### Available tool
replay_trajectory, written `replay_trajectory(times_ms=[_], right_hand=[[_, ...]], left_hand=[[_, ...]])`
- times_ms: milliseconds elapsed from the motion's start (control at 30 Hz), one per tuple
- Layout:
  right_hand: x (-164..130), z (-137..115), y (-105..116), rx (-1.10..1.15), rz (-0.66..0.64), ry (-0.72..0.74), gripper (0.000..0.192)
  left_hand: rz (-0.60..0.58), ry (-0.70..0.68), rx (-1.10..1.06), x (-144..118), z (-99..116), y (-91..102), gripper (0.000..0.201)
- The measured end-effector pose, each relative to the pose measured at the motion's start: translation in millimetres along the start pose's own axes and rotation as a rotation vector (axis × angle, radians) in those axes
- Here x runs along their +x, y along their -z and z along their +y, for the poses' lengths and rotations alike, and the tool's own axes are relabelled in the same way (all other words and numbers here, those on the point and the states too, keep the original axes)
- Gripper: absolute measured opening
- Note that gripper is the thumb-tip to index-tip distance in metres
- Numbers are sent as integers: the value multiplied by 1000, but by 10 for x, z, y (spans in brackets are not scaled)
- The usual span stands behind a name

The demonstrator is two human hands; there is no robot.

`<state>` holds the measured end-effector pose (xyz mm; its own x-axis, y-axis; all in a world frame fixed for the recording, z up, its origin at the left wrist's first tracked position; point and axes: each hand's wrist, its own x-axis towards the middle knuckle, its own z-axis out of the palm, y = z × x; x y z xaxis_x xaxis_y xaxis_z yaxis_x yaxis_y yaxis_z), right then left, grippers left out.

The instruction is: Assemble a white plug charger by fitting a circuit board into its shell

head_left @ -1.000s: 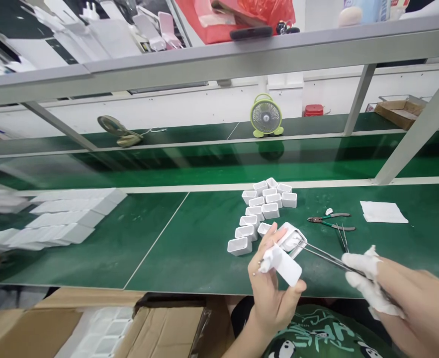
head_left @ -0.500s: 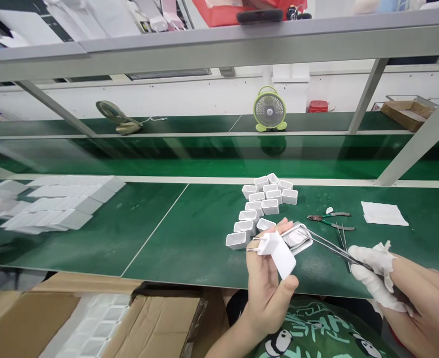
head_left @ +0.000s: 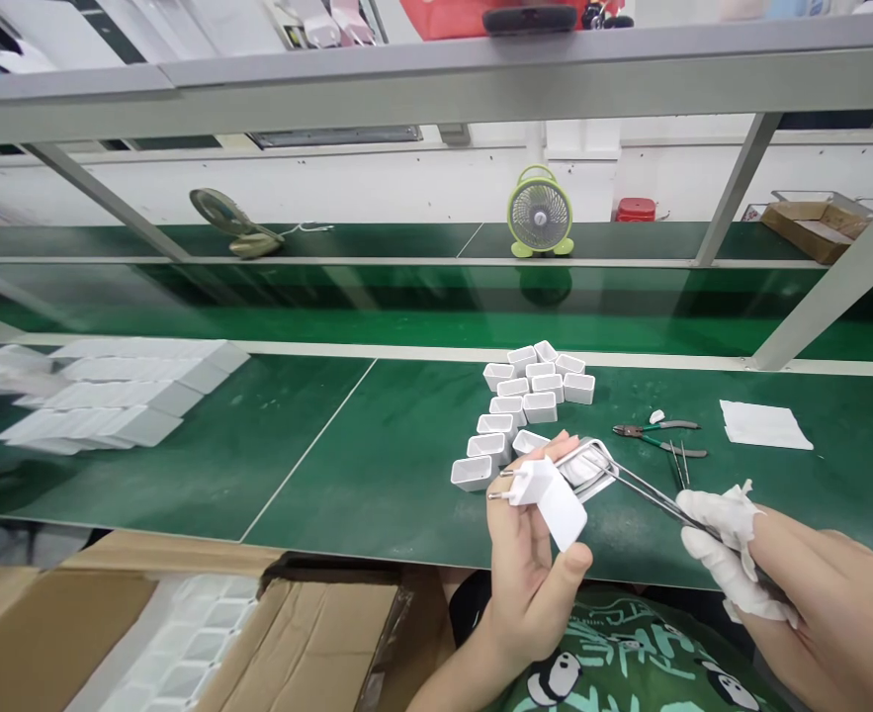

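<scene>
The left hand (head_left: 532, 574) holds two white plastic parts above the near edge of the green worktop (head_left: 377, 475): a plug body (head_left: 551, 499) with two metal pins pointing left, pinched between thumb and the other fingers, and behind it an open shell (head_left: 588, 470), a rounded rectangular cup whose hollow faces up and to the right. The plug body is smooth, glossy and slab-shaped, tilted down toward the thumb. The right hand (head_left: 792, 583) has white cloth wrapped round thumb and forefinger, and those fingers press together on metal tweezers (head_left: 651, 494), whose thin tips reach into the mouth of the shell. What the tips grip inside the shell is too small to make out. Just beyond the left hand, a cluster of empty white shells (head_left: 525, 405) stands on the worktop in rough rows. To the right lie pliers (head_left: 654, 432), a second pair of tweezers (head_left: 678, 462) and a white cloth (head_left: 766, 425). At the far left, stacked white pieces (head_left: 117, 400) are blurred, and the right hand is cut off by the lower right corner of the view.
</scene>
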<state>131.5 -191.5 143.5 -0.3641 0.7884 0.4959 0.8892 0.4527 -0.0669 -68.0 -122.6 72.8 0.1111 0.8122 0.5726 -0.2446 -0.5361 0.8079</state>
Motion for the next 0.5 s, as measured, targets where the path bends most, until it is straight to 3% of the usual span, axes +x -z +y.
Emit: replay_trajectory(times_ms=[333, 500], right_hand=[[131, -62, 3, 73, 8, 18, 30], [-5, 10, -26, 116, 32, -114, 22]], left_hand=[[-38, 33, 44, 5, 38, 35, 54], [-37, 29, 101, 14, 69, 58, 56]])
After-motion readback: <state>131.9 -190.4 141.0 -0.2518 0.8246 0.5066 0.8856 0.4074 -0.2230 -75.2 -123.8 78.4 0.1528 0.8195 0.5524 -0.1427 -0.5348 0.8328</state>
